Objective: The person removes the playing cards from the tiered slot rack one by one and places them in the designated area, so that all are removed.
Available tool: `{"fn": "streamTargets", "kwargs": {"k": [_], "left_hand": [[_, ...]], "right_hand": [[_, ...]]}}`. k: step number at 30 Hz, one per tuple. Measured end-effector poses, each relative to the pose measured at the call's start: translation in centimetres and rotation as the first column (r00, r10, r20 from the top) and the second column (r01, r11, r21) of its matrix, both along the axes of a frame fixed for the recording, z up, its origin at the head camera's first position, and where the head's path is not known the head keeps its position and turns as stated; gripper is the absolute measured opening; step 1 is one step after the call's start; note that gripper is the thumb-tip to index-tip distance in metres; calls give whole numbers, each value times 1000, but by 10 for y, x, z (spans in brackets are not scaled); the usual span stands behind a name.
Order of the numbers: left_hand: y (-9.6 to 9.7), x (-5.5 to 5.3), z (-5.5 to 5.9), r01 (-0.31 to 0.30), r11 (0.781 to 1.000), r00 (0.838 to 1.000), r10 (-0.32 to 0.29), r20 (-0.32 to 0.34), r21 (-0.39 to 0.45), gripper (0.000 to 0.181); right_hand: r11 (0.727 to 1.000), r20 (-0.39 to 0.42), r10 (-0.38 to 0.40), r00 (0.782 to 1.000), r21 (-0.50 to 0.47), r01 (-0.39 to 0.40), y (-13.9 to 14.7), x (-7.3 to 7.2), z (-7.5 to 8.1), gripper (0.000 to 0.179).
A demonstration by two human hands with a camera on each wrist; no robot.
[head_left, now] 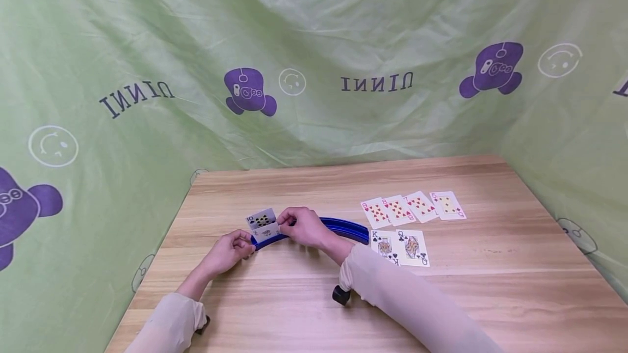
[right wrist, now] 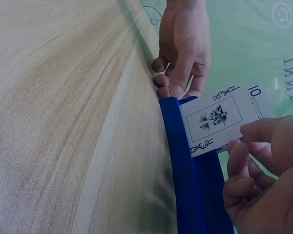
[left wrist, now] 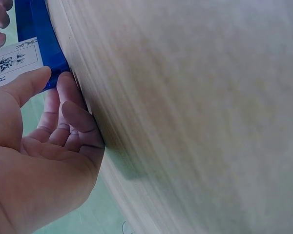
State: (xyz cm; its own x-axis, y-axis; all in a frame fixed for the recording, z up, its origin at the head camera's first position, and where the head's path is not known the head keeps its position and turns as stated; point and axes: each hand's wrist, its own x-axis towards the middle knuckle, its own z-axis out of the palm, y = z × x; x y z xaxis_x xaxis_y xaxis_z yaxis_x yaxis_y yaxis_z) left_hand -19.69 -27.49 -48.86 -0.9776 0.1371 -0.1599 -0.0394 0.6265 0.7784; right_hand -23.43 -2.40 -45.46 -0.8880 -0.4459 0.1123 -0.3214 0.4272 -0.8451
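A curved blue card holder (head_left: pixel 348 226) lies on the wooden table, its left end between the thumb and fingers of my left hand (head_left: pixel 229 252). A joker card (right wrist: pixel 212 119) stands in the holder near that end, leaning back. My right hand (head_left: pixel 304 227) pinches the joker at its right edge, thumb on its face and fingers behind. Behind the joker a black ten card (head_left: pixel 261 218) stands higher, its lower part hidden. In the left wrist view the left thumb (left wrist: pixel 36 80) presses on the holder's end, close to the joker's edge.
To the right lie a nine (head_left: pixel 375 212), an eight (head_left: pixel 398 210), a seven (head_left: pixel 420 206) and a five (head_left: pixel 447 205), all red and face up. Nearer are a black king (head_left: pixel 385 247) and a queen (head_left: pixel 413 248), beside the holder's right end. A green curtain (head_left: pixel 314 135) borders the table.
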Motion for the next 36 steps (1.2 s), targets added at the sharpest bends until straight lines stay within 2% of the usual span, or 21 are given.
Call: {"fn": "streamTargets", "kwargs": {"k": [14, 28, 36], "left_hand": [[0, -2, 0, 7, 1000, 1000, -7, -6, -4, 23], [-1, -1, -1, 7, 1000, 1000, -7, -6, -29, 21], [-2, 0, -1, 11, 1000, 1000, -11, -10, -27, 24]], "right_hand": [[1000, -37, -5, 999, 30, 6, 0, -2, 2, 5], [999, 9, -34, 999, -15, 35, 9, -1, 12, 6], [1000, 18, -19, 1000, -8, 19, 16, 1, 15, 4]]}}
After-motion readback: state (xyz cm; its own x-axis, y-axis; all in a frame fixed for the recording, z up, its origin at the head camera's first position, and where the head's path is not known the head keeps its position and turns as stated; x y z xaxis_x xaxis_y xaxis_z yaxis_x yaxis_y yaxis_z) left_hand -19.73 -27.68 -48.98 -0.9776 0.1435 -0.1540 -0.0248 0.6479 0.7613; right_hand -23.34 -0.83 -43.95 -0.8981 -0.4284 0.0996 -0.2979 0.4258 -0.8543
